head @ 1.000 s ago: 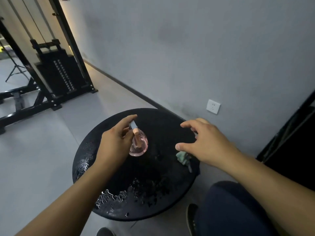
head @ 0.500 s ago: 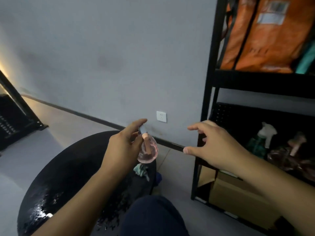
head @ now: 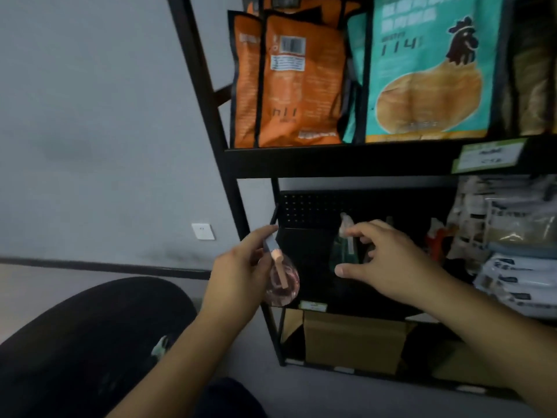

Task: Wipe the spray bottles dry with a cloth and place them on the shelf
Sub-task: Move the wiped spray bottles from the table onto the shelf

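My left hand (head: 241, 273) grips a small clear pink spray bottle (head: 281, 283) by its head, holding it in the air just left of the black shelf's (head: 346, 159) corner post. My right hand (head: 388, 260) is spread wide, holding nothing, in front of the lower shelf level. Behind its fingers a green spray bottle (head: 343, 251) with a white head stands on that level, and a bottle with a red trigger (head: 437, 239) stands further right. The green cloth (head: 159, 346) lies on the round black table (head: 75, 342), mostly hidden by my left forearm.
Orange bags (head: 289, 86) and a teal chicken bag (head: 428, 70) fill the upper shelf level. White packages (head: 518, 276) are stacked at the right of the lower level. Cardboard boxes (head: 352, 342) sit underneath. A wall socket (head: 202, 231) is on the grey wall.
The view swung right from the table to the shelf. My left hand carried the pink bottle toward the shelf, and my right hand moved along, still spread, in front of the lower level.
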{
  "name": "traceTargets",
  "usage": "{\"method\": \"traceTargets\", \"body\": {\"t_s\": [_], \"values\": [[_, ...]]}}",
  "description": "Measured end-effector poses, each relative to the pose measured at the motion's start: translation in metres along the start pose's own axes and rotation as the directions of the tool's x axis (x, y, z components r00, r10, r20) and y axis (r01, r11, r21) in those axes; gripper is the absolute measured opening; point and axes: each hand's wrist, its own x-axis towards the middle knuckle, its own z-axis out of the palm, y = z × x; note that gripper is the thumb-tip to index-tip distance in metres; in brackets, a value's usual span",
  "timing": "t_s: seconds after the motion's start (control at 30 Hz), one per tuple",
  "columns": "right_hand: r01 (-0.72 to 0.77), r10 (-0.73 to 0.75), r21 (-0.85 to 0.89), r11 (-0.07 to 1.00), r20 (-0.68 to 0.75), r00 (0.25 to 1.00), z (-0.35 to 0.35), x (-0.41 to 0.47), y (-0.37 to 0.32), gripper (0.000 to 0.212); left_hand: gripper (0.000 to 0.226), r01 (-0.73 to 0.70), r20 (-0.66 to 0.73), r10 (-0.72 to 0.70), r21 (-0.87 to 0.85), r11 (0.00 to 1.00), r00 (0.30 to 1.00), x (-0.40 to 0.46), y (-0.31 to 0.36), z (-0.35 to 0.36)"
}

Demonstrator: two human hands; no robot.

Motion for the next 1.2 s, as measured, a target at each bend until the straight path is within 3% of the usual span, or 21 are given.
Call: {"method": "traceTargets", "body": {"t_s": [0.47, 0.87, 1.2], "values": [[-0.102, 0.101, -0.010, 0.995, -0.013, 0.995, -0.025, 0.061, 0.060, 0.079, 0.038, 0.036, 0.076, -0.042, 0.074, 0.997, 0.996, 0.091, -0.010, 0.103], [-0.072, 0.074, -0.071, 0.995, 0.021, 0.997, -0.002, 0.096, 0.067, 0.074, 0.053, 0.221, 0.138, -0.218, -0.011, 0.975, 0.966, 0.127, -0.049, 0.130], [-0.075, 0.078, -0.059, 0.995, 0.041, 0.996, 0.011, 0.091, 0.061, 0.082, 0.063, 0.278, 0.161, -0.271, -0.025, 0.960, 0.949, 0.132, -0.062, 0.134]]}}
